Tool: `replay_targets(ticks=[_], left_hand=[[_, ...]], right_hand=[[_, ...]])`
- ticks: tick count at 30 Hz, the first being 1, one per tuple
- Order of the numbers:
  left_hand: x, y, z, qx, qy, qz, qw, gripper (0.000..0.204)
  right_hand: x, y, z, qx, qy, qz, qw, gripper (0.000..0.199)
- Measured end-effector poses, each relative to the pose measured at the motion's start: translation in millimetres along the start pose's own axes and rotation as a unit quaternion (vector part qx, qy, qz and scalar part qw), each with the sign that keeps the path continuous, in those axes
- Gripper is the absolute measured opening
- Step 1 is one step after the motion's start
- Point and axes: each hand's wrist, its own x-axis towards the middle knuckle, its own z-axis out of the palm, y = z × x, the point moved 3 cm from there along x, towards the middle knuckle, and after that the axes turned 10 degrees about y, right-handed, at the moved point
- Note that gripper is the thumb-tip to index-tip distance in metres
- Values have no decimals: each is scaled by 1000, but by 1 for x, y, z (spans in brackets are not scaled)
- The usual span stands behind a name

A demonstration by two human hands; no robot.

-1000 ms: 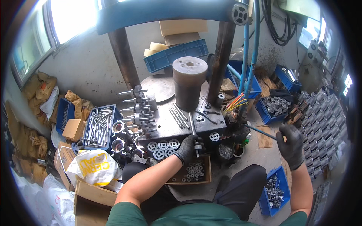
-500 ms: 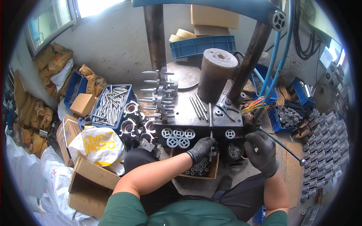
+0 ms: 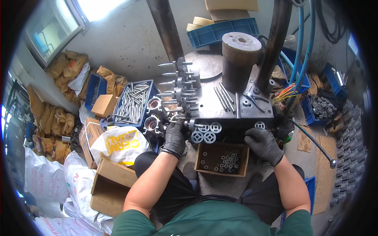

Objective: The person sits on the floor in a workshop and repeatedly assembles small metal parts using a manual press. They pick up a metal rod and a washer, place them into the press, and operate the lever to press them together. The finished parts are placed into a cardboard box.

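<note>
My left hand (image 3: 175, 138), in a dark glove, is closed round a metal shaft with a disc (image 3: 193, 124) at the bench's front left corner. Behind it, a row of similar shafts with discs (image 3: 181, 94) lies along the left edge of the metal bench (image 3: 208, 100). My right hand (image 3: 265, 147), also gloved, is held with curled fingers just below a round slotted disc (image 3: 260, 125) on the bench's front; whether anything is in it is hidden. Several slotted discs (image 3: 209, 137) cling to the front, right of my left hand.
A wooden box (image 3: 204, 171) of small bearings stands below, between my knees. A heavy steel cylinder (image 3: 241, 59), loose rods (image 3: 224, 97) and pliers (image 3: 255, 102) are on the bench. A long ball-ended lever (image 3: 315, 143) juts out right. A blue crate of shafts (image 3: 134, 103) stands left.
My left hand has moved left with the shaft, from above the wooden box to the row's near end. My right hand has shifted left, away from the lever. The view has shifted too.
</note>
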Motion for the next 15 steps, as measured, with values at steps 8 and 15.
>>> replay_targets(ticks=[8, 15], left_hand=[[77, -39, -33, -151, -25, -83, 985, 15], [44, -28, -4, -131, 74, 18, 988, 5]], right_hand=[[0, 0, 12, -49, -53, -4, 997, 25], [-3, 10, 18, -82, -69, -9, 994, 28]])
